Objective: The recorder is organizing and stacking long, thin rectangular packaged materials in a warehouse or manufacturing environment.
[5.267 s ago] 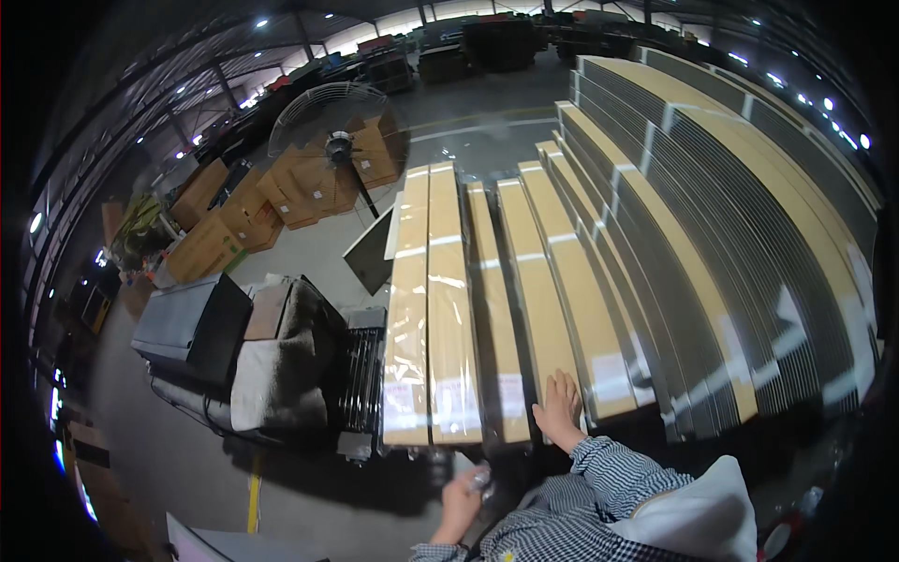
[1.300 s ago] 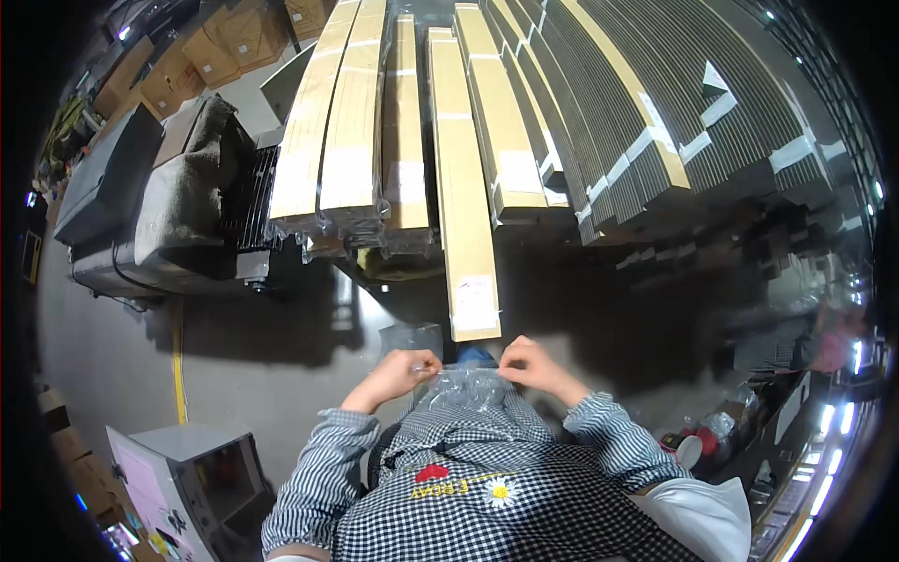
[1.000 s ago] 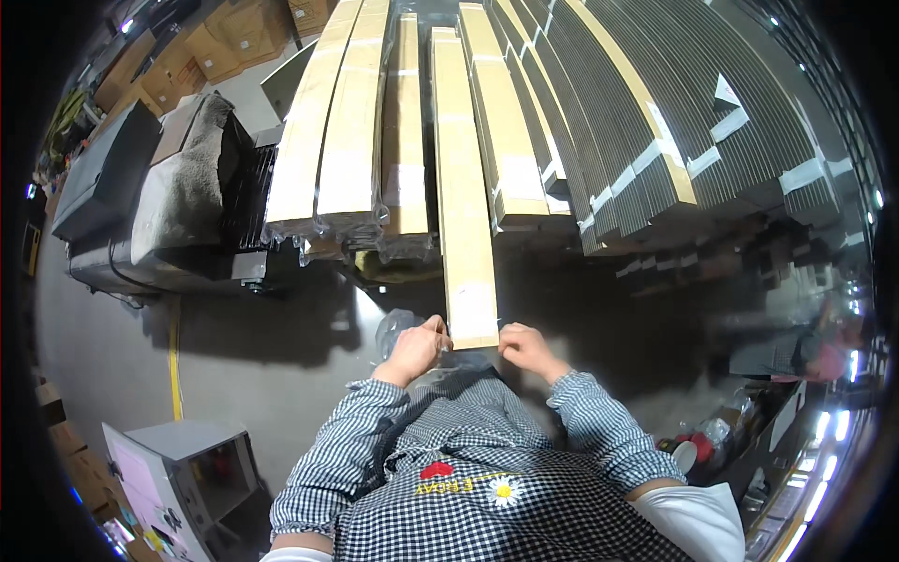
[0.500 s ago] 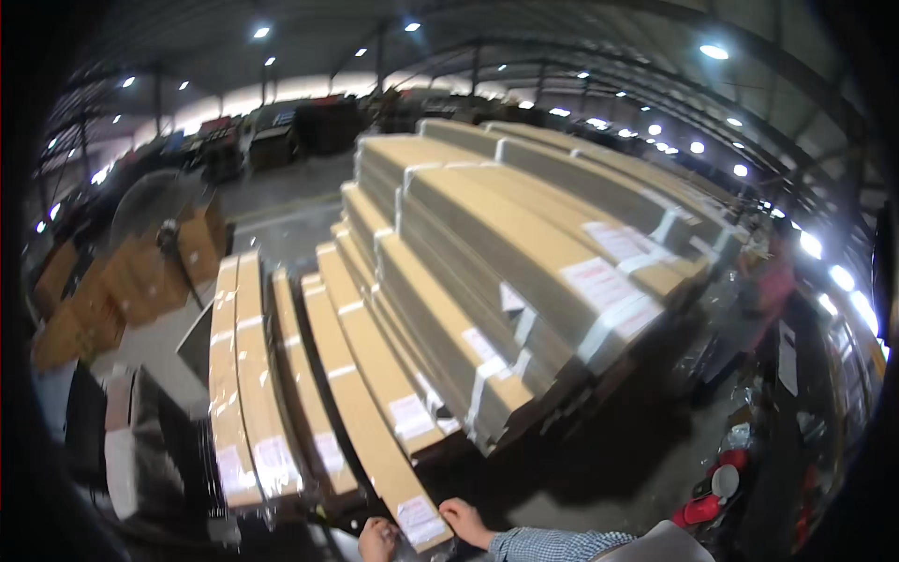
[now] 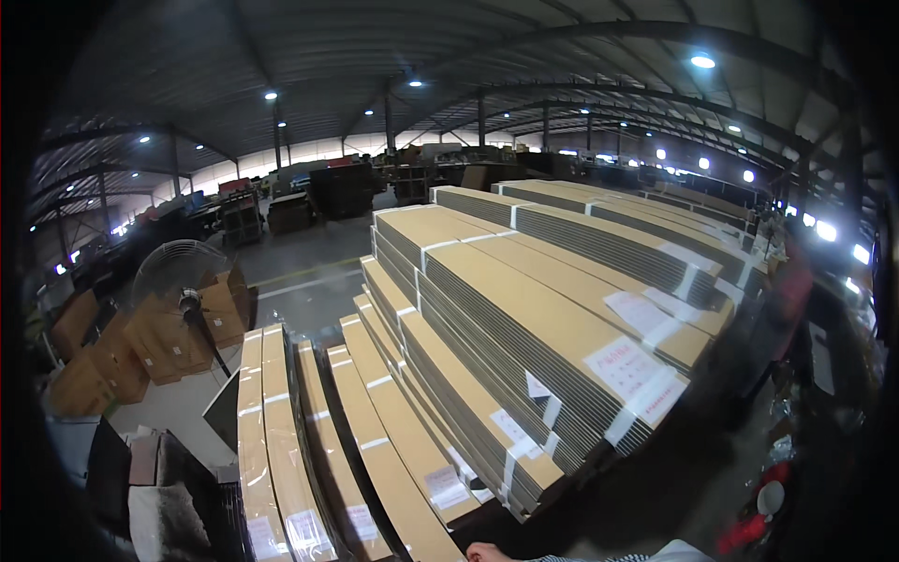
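A long, narrow cardboard box (image 5: 412, 506) with a white strap runs away from me at the bottom centre, its near end cut off by the picture's lower edge. My right hand (image 5: 487, 553) is at that near end, on its right side, with fingers curled against the cardboard; only part of the hand shows. My left hand is out of the picture. Right of this box lies another long box with a white label (image 5: 445, 487). To the left are several similar boxes, among them a film-wrapped one (image 5: 292, 459).
Tall strapped stacks of flat cardboard (image 5: 552, 323) rise to the right. At the left stand a fan (image 5: 190, 302), brown cartons (image 5: 136, 347) and dark and grey padded pieces (image 5: 169, 510). A person in red (image 5: 794, 286) is at the far right, with red items (image 5: 744, 534) lower down.
My view has tilted up, so everything sits lower in the picture. My left hand has dropped out of sight, and my right hand is now mostly cut off.
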{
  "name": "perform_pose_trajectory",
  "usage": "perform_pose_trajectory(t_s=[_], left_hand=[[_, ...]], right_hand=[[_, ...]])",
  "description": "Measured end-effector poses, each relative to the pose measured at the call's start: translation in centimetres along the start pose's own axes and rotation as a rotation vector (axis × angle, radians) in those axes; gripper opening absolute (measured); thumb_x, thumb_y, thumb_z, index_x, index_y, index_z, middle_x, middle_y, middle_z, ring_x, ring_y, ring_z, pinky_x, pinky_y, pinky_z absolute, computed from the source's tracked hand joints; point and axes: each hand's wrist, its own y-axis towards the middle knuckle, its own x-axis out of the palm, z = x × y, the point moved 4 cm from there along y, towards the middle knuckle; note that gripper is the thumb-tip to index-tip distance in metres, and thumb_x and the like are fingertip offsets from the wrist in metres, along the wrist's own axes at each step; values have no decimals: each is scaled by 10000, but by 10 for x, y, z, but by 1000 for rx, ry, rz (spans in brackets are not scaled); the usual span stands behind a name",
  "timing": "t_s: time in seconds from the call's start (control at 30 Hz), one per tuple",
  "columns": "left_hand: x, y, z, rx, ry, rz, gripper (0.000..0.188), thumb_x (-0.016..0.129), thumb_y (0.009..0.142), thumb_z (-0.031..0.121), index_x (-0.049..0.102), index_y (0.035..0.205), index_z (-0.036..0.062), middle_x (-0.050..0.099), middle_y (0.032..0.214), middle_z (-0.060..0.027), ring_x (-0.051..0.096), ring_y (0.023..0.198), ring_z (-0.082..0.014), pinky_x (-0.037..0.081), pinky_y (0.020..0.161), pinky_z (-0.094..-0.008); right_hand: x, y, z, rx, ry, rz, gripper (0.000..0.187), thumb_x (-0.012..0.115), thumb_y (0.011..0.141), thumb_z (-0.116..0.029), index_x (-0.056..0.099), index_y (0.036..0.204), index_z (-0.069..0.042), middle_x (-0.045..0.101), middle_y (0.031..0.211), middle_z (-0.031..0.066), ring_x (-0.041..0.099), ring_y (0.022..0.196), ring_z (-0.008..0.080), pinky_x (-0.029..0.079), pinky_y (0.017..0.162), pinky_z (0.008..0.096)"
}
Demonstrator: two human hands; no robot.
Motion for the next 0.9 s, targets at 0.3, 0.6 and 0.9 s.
perform_pose_trajectory(t_s=[0.3,0.6,0.9], left_hand=[[-2,-9,49,-64,-150,222,291,460,948,154,700,975,-10,708,910,-158,663,860,-252,518,780,-351],[-22,-57,129,-91,-296,510,281,473,925,85,698,1032,-46,718,958,-154,662,875,-215,517,782,-317],[-11,-133,4,-157,-9,64,375,512,880,125,639,1231,83,685,1072,-206,664,944,-351,523,842,-391]], right_hand=[[2,33,41,361,66,-128,175,498,868,-94,627,759,-51,596,700,52,527,597,161,412,533,315],[39,10,9,-167,291,195,162,480,882,-82,628,829,-43,630,793,73,572,697,167,450,601,313],[6,-13,78,-269,-612,-45,168,513,910,-80,582,1002,43,632,982,186,582,940,347,465,837,410]])
